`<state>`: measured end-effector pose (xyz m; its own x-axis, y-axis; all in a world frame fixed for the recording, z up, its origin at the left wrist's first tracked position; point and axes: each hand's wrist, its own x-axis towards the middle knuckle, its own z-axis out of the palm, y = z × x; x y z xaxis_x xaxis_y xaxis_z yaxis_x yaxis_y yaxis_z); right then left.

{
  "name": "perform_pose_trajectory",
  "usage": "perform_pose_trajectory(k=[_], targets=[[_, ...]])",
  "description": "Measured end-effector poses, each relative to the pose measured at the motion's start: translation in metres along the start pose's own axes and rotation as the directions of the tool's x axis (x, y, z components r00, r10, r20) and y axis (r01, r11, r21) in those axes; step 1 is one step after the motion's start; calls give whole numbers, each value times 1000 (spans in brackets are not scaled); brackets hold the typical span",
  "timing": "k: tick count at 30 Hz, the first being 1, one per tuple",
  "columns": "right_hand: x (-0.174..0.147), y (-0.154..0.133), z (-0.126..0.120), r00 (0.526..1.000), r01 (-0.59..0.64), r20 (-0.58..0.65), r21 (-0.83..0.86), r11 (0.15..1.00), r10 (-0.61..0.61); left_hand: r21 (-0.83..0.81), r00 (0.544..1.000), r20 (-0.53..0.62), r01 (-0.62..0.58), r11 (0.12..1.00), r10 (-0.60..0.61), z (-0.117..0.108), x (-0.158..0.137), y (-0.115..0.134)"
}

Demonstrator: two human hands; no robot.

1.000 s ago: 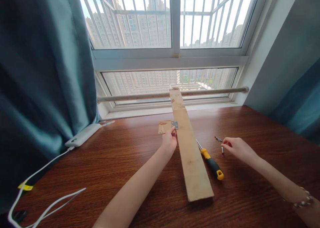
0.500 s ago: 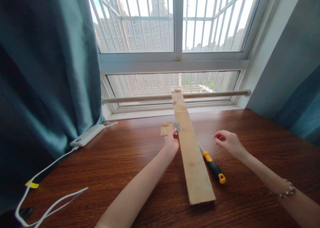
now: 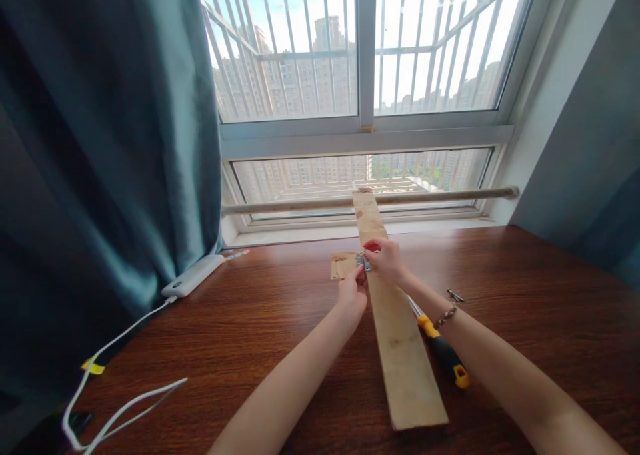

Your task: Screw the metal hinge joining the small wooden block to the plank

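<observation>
A metal hinge lies across the joint between a long wooden board and a short wood piece at its left side. My left hand pinches the near edge of the hinge, pressing it at the boards. Over the hinge, my right hand is closed in a pinch on a small screw, which is mostly hidden by the fingers. Beneath my right forearm, a screwdriver with a yellow and black handle rests beside the long board.
Several loose screws lie on the brown table to the right. A white power strip with a white cable sits at the left by the curtain. The window rail runs behind the long board.
My right hand has moved left from beyond the screwdriver to the hinge, carrying the screw. Loose screws on the table now show. My left hand stays at the hinge; the view has shifted slightly.
</observation>
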<state>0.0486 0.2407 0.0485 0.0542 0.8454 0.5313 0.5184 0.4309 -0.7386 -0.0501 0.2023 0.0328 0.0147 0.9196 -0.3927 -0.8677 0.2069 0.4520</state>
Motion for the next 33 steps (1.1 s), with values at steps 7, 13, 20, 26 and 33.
perform_pose_trajectory(k=[7,13,20,26,33], targets=[[-6,1,-1,996,76,47,-64,995,-73,-7,1000,-1,-6,1000,6,-2,2,0],[-11,-2,-3,992,119,46,-119,986,-114,-20,1000,12,-23,1000,23,-3,3,-1],[-5,-9,-2,976,211,103,-217,953,-193,-11,999,-45,-24,1000,24,-1,1,0],[-4,-18,-4,964,245,163,-237,940,-210,-7,995,-90,-36,999,35,5,-8,4],[-2,-14,-8,984,147,130,-170,974,-126,25,993,-104,-46,999,48,8,-11,6]])
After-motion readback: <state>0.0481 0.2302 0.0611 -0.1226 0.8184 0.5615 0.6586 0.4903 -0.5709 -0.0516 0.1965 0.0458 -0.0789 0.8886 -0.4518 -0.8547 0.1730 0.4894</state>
